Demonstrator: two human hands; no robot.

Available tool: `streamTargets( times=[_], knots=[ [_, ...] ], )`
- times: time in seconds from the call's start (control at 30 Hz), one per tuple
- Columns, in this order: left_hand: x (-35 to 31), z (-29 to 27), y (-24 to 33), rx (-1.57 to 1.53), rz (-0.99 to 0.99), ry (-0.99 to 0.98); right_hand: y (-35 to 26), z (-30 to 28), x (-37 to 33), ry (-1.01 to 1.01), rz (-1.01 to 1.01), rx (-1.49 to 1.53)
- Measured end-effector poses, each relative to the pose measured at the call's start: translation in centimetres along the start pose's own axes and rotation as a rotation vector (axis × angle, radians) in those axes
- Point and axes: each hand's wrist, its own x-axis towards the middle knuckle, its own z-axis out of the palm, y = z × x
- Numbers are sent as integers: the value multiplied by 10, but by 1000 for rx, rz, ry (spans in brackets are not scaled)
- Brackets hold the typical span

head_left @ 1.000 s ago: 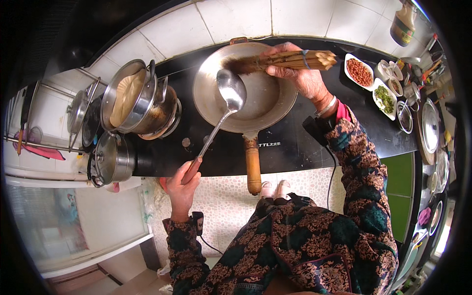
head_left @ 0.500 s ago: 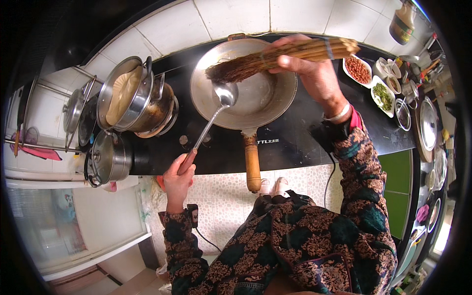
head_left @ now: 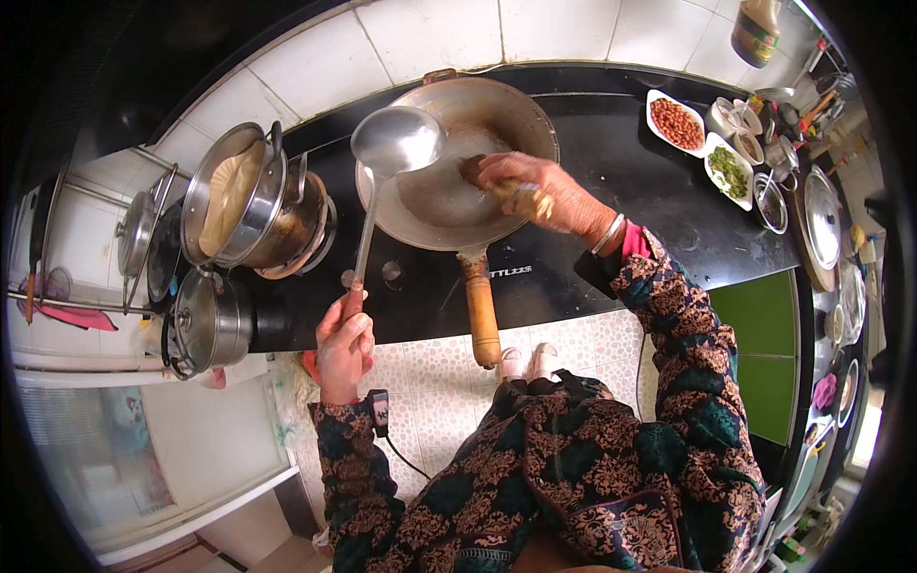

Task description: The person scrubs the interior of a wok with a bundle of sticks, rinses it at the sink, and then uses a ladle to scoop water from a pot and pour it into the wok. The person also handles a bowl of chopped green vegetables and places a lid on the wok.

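Observation:
My left hand [head_left: 344,346] is closed round the wooden grip of a metal ladle [head_left: 396,140], whose bowl is raised over the left part of the wok's rim. Over the wok [head_left: 521,107], my right hand [head_left: 549,196] grips a bundled-twig brush [head_left: 528,202] near its tied end. The brush points down into the wok, and most of its length is hidden by the hand or foreshortened. Cloudy liquid or wet sheen shows in the bottom of the wok. Its wooden handle [head_left: 482,310] points toward me, past the counter's front edge.
At left stand a steamer pot [head_left: 277,196] holding a pale cloth and a lidded pot [head_left: 212,320]. Toward the right are a dish of peanuts [head_left: 676,124], a dish of chopped greens [head_left: 729,172], small bowls and a round lid [head_left: 821,218].
The ladle has risen out of the wok, with its bowl turned up and left. The brush has swung from lying across the wok to pointing down into it.

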Motion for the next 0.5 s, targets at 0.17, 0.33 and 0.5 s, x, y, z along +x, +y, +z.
streamTargets(
  times=[0.17,0.33,0.5],
  knots=[
    [-4,10,11,-7,36,66,-35,-11,-14,71,-28,-250],
    [22,59,50,596,529,199,-90,-8,-21,122,177,562],
    [-4,135,74,1439,899,131,-132,9,-22,-3,230,1084]
  ],
)
